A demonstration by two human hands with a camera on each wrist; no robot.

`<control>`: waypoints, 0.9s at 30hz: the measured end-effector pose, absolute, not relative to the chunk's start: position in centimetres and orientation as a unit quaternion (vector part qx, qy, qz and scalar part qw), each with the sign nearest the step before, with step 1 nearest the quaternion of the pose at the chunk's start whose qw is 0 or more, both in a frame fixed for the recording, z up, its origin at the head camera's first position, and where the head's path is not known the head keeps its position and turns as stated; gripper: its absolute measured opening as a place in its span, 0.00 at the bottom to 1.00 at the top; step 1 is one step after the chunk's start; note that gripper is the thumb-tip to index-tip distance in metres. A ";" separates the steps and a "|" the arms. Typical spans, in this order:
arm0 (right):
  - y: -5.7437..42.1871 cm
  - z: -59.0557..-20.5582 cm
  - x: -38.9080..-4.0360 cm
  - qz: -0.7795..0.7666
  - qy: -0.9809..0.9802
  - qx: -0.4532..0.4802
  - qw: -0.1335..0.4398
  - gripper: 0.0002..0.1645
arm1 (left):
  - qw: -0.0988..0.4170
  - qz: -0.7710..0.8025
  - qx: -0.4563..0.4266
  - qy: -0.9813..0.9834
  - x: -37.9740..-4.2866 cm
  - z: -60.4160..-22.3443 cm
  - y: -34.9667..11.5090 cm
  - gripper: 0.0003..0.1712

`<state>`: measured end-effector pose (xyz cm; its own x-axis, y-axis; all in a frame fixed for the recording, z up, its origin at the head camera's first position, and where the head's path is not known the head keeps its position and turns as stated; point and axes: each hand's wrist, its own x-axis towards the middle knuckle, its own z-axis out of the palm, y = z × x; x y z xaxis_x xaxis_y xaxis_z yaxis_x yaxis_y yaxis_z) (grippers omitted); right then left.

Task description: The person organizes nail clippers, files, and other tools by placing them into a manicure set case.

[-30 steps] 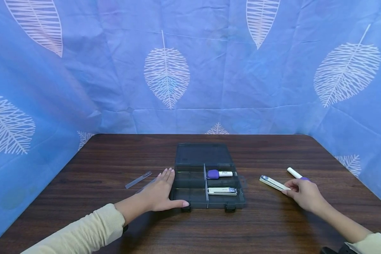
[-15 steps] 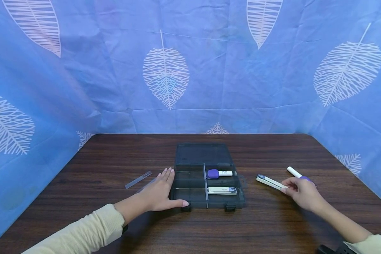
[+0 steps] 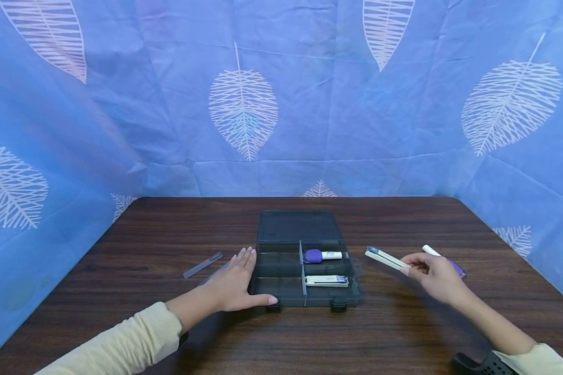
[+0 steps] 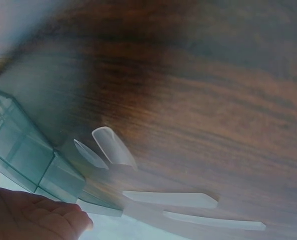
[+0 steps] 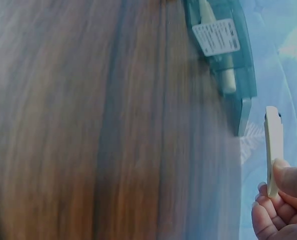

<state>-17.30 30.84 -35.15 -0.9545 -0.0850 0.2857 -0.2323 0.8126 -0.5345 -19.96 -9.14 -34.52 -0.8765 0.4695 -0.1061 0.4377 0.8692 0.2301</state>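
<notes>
A dark see-through compartment box [image 3: 297, 226] lies with its lid laid back. My left hand [image 3: 230, 285] rests along its left side, fingers straight and thumb at the front latch. In the right wrist view my right hand [image 5: 286, 200] pinches one end of a cream nail clipper [image 5: 273, 145] between thumb and fingers. In the head view that nail clipper [image 3: 386, 258] points at the box's right side, apart from it. Inside the right-hand compartments are another nail clipper [image 3: 327, 281] and a purple-and-white, pen-like item [image 3: 314, 256]. The left compartments hold nothing visible.
A second purple-and-white, pen-like item [image 3: 431, 250] lies behind my right hand, partly hidden. Left of the box lies a clear plastic strip [image 3: 203, 265]; the left wrist view shows several clear pieces [image 4: 169, 199] there. Blue leaf-patterned cloth [image 3: 286, 120] surrounds the table [image 3: 206, 221].
My right hand has carried the nail clipper left toward the box, slightly upward in view, uncovering more of the purple-and-white item behind it. The left hand stays where it was.
</notes>
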 end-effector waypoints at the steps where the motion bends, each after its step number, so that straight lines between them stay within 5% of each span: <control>1: 30.6 -35.1 -17.3 0.299 -0.942 0.087 0.126 0.08 | 0.079 0.100 0.235 0.964 -20.0 -34.6 -9.2 0.62; 27: 26.0 -34.5 -16.8 0.373 -0.895 0.223 0.098 0.07 | 0.074 0.103 0.233 0.964 -19.9 -34.7 -9.1 0.63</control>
<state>-16.84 25.99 -34.55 -0.8812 -0.3266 0.3417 -0.4726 0.6215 -0.6248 -19.86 -9.09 -34.69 -0.8800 0.4652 -0.0955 0.4345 0.8699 0.2333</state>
